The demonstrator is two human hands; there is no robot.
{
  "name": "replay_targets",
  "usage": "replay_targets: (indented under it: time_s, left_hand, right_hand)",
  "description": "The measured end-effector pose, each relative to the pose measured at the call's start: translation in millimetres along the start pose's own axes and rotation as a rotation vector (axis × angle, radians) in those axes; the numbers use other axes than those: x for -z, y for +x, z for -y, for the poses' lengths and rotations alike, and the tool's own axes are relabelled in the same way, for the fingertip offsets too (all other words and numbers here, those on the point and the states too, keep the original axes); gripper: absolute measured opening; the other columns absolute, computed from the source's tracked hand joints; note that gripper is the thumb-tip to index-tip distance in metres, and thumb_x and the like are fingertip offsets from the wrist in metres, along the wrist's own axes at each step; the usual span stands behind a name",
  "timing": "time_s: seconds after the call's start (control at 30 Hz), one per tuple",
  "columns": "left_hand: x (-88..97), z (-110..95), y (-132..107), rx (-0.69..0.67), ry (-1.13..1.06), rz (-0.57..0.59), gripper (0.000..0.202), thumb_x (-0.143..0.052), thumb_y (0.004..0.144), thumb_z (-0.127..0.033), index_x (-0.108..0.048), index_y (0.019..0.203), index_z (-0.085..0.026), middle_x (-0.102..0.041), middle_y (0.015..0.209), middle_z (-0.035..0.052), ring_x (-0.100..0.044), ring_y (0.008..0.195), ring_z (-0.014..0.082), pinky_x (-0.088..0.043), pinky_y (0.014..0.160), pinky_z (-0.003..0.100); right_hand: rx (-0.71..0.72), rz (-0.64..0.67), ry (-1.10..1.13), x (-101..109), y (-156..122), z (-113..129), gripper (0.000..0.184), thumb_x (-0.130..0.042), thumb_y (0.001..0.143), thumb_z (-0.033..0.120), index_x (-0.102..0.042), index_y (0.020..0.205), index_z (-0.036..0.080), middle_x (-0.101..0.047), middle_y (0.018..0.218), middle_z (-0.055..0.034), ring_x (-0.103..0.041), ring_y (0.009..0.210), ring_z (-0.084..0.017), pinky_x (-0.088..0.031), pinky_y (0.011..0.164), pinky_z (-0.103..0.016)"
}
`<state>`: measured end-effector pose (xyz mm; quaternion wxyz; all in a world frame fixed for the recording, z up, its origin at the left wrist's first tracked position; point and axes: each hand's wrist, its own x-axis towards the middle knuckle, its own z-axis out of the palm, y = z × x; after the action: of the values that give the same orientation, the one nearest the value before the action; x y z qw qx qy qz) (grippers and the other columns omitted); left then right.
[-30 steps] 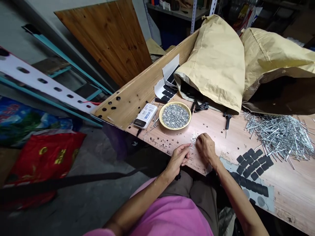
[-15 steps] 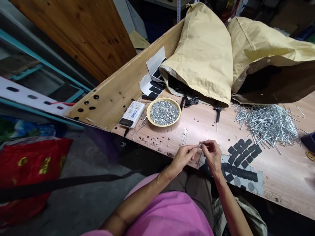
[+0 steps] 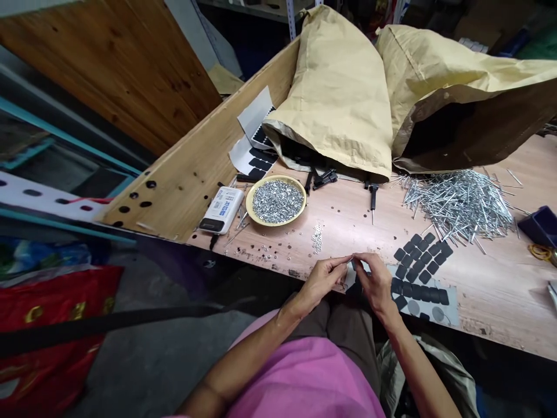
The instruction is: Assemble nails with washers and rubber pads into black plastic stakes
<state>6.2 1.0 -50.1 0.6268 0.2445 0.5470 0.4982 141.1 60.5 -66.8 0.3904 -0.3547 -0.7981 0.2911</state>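
Note:
Above the table's front edge, my left hand [image 3: 322, 280] and my right hand [image 3: 375, 282] meet at the fingertips. Both are closed in a pinch on a thin metal rod, mostly hidden by the fingers now. Small nuts [image 3: 317, 239] lie loose just beyond my left hand. Farther left is a yellow bowl [image 3: 249, 210] full of small metal nuts [image 3: 278, 201]. Black rounded pads [image 3: 420, 264] lie in rows to the right of my right hand, some on a grey sheet [image 3: 452, 316]. A pile of long thin metal rods [image 3: 459, 206] sits behind them.
Two large paper sacks [image 3: 339, 98] [image 3: 435, 64] lie open at the back, with black parts [image 3: 324, 179] at one mouth. A white box-shaped device [image 3: 223, 209] sits by the wooden side board [image 3: 183, 162]. A black-handled tool [image 3: 373, 196] and a dark blue container [image 3: 539, 225] are also on the table.
The view has shifted right, so the table things appear farther left. My fingertips have closed nearer together, and the rod that showed between them is now mostly covered.

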Motion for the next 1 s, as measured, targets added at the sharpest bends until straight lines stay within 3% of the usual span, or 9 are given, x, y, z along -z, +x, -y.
replay_targets:
  time_s: [0.23, 0.4, 0.47, 0.53, 0.63, 0.83, 1.0]
  left_hand:
    - [4.1, -6.3, -6.1, 0.050, 0.084, 0.094, 0.049, -0.063, 0.071, -0.041, -0.066, 0.110, -0.011, -0.039, 0.050, -0.0074, -0.030, 0.046, 0.0057, -0.030, 0.046, 0.019]
    - [8.9, -4.4, -6.5, 0.143, 0.151, 0.232, 0.048, -0.060, 0.075, -0.042, -0.065, 0.110, -0.010, -0.040, 0.046, -0.0076, -0.028, 0.040, 0.0043, -0.020, 0.039, 0.017]
    - [9.1, -0.2, -6.6, 0.035, 0.208, 0.238, 0.038, -0.058, 0.077, -0.039, -0.069, 0.102, -0.012, -0.050, 0.051, -0.0038, -0.039, 0.043, 0.0061, -0.030, 0.042, 0.017]
    - [7.9, 4.3, -7.3, -0.140, 0.314, 0.188, 0.028, -0.056, 0.079, -0.033, -0.072, 0.094, -0.015, -0.065, 0.066, 0.0025, -0.054, 0.057, 0.0110, -0.043, 0.054, 0.021]
    - [5.5, 9.0, -9.1, -0.334, 0.501, 0.122, 0.021, -0.055, 0.080, -0.025, -0.073, 0.090, -0.020, -0.073, 0.089, 0.0073, -0.065, 0.080, 0.0184, -0.048, 0.074, 0.027]
    - [5.1, 10.9, -10.7, -0.442, 0.620, 0.189, 0.021, -0.055, 0.082, -0.022, -0.073, 0.092, -0.021, -0.074, 0.091, 0.0080, -0.068, 0.081, 0.0205, -0.049, 0.076, 0.028]
    - [3.8, 13.2, -8.3, -0.509, 0.647, 0.173, 0.023, -0.052, 0.084, -0.023, -0.072, 0.096, -0.022, -0.073, 0.090, 0.0072, -0.067, 0.079, 0.0194, -0.050, 0.074, 0.028]
  right_hand:
    - [-0.149, 0.229, 0.191, 24.6, 9.3, -4.2, 0.018, -0.060, 0.084, 0.037, -0.071, 0.088, 0.025, -0.069, 0.077, -0.0036, -0.064, 0.069, -0.017, -0.052, 0.060, -0.028]
    - [-0.095, 0.399, 0.111, 41.4, 12.9, 1.7, 0.027, -0.054, 0.086, 0.046, -0.072, 0.084, 0.027, -0.069, 0.078, -0.0046, -0.064, 0.071, -0.018, -0.052, 0.064, -0.031]
    - [-0.046, 0.443, 0.054, 45.1, 12.1, 4.0, 0.029, -0.049, 0.088, 0.046, -0.071, 0.087, 0.026, -0.069, 0.078, -0.0053, -0.063, 0.073, -0.019, -0.052, 0.066, -0.032]
    - [-0.003, 0.463, 0.010, 47.5, 9.8, 5.1, 0.030, -0.046, 0.090, 0.044, -0.070, 0.089, 0.026, -0.068, 0.079, -0.0058, -0.063, 0.073, -0.018, -0.052, 0.067, -0.032]
    - [0.046, 0.496, -0.041, 50.2, 4.7, 5.6, 0.029, -0.043, 0.092, 0.041, -0.067, 0.091, 0.024, -0.066, 0.078, -0.0060, -0.062, 0.072, -0.018, -0.051, 0.065, -0.030]
    - [0.158, 0.540, -0.120, 54.8, -4.8, 6.9, 0.027, -0.037, 0.096, 0.033, -0.061, 0.091, 0.022, -0.062, 0.078, -0.0061, -0.057, 0.070, -0.017, -0.047, 0.063, -0.028]
    - [0.184, 0.509, -0.197, 50.9, -6.9, 1.9, 0.034, -0.029, 0.098, 0.035, -0.058, 0.088, 0.021, -0.057, 0.071, -0.0046, -0.052, 0.065, -0.016, -0.043, 0.059, -0.027]
